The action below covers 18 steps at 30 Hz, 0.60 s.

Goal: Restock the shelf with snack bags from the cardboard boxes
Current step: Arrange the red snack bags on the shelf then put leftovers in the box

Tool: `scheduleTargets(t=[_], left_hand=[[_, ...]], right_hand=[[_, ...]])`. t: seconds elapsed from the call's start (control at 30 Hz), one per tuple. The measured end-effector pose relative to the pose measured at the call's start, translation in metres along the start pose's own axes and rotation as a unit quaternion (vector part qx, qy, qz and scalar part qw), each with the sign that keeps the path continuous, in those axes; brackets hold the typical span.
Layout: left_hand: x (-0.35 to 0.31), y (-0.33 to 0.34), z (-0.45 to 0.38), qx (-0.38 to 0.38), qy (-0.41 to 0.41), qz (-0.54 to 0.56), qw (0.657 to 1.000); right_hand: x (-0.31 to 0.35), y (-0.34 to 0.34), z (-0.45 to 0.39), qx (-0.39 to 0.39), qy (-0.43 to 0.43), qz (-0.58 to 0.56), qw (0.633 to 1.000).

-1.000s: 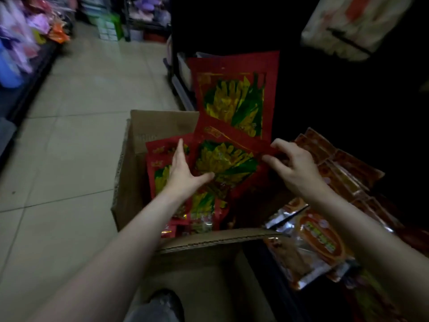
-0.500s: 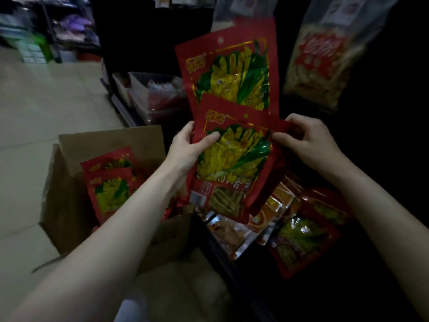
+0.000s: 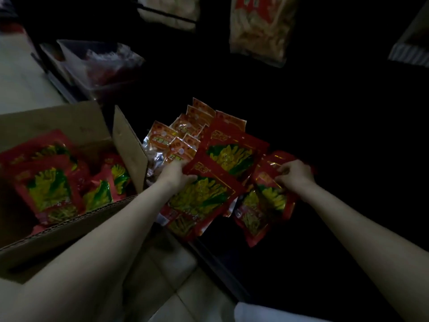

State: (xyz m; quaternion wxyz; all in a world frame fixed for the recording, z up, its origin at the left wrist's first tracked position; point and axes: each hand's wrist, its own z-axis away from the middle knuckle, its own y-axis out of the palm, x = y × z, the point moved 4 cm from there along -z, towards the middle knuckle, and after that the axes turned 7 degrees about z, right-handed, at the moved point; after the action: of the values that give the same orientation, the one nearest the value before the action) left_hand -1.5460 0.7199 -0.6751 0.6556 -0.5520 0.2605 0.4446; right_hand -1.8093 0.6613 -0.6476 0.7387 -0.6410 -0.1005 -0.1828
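A: Snack bags (image 3: 204,194), red, where?
B: On dark shelf (image 3: 232,270); more in cardboard box (image 3: 69,231).
A: Fingers?
B: Left hand (image 3: 173,174) grips 1 bag; right hand (image 3: 293,174) pinches another (image 3: 269,201).

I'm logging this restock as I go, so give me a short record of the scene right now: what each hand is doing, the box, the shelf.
left hand: grips the top edge of a red snack bag lying on the shelf pile
right hand: pinches the top of another red bag further right
cardboard box: open, left of the shelf, several red bags still inside
shelf: dark, holds orange packets behind the red bags
hanging above: a pale snack bag
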Motion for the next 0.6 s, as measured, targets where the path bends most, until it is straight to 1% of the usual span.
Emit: scheduleTargets(t=[0.07,0.17,0.27,0.37,0.47,0.53,0.6], left_hand=[[0.002,0.004,-0.008,-0.006,-0.006,-0.009,1.000],[0.006,0.009,-0.019,-0.011,-0.019,-0.001,1.000],[0.007,0.013,-0.026,-0.017,-0.024,0.023,0.999],[0.014,0.019,-0.030,-0.019,-0.029,0.033,0.999],[0.023,0.026,-0.029,0.006,-0.038,0.011,0.999],[0.027,0.025,-0.030,0.019,-0.044,0.009,0.999],[0.030,0.021,-0.031,0.018,-0.051,0.018,0.998]], right_hand=[[0.005,0.003,-0.014,0.032,0.003,-0.027,0.999],[0.016,-0.008,-0.023,0.064,-0.015,-0.016,0.998],[0.009,-0.021,-0.028,0.080,0.003,-0.053,0.995],[-0.008,-0.008,-0.033,0.085,0.023,-0.077,0.993],[-0.024,0.026,-0.036,0.059,0.027,-0.033,0.997],[-0.027,0.043,-0.035,0.020,0.013,0.027,0.999],[-0.031,0.051,-0.036,-0.026,0.009,0.040,0.999]])
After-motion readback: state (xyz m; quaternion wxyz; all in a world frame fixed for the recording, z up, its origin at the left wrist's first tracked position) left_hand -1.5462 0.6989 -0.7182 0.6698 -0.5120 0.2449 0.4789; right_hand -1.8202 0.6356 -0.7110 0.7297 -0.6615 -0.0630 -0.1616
